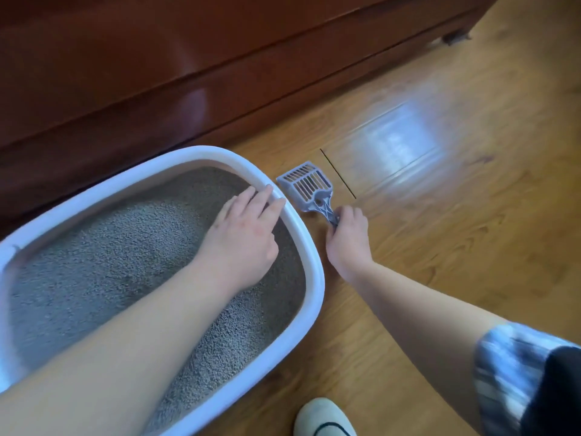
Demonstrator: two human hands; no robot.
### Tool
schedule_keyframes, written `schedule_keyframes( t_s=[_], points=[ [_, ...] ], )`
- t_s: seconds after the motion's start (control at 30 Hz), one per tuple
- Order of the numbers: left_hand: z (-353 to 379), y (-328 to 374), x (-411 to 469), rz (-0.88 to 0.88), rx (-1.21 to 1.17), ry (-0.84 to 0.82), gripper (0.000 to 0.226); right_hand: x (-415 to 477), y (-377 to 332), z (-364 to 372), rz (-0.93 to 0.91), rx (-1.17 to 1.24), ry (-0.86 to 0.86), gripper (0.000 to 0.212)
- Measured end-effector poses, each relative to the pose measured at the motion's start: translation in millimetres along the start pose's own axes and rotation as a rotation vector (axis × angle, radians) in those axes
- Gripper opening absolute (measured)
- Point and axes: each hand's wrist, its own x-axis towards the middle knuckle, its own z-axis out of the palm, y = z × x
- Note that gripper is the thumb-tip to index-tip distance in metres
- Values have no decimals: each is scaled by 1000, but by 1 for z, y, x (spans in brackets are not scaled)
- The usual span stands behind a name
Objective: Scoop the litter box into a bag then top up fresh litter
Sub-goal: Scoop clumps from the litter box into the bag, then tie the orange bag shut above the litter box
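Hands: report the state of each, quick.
Left hand: open, straight fingers resting on the litter box rim.
Right hand: fingers curled round the scoop handle, holding it.

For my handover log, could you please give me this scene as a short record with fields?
setting: wooden floor, dark wooden furniture behind
litter box: white rim, holds grey litter
scoop: grey, slotted, outside the box beside its rim
left hand: straight fingers rest on the box's rim
right hand: grips the scoop's handle
bag: none in view
slipper: pale, at the bottom edge
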Motion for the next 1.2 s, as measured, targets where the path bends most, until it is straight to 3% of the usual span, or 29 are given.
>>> schedule_keyframes(
  t_s=[0.27,0.4,0.6,0.77,0.97,1.2],
  points=[
    [7,-19,-36,-54,-7,-62,69,-4,0,11,-17,-149,-11,22],
    [-2,-37,-68,-84,28,-109,67,-3,-7,3,33,-185,-26,35],
    [-20,-71,-109,-108,96,-94,65,-16,-52,-30,-3,-37,88,31],
    [-28,-103,-154,-131,130,-3,63,-51,-126,-43,-321,-16,77,18],
    [-48,-158,-259,-76,265,131,55,-150,-233,-1,-826,-101,-209,23],
    [-36,-204,-421,-424,197,91,50,-270,-323,58,-1237,-235,-536,26]
  ],
)
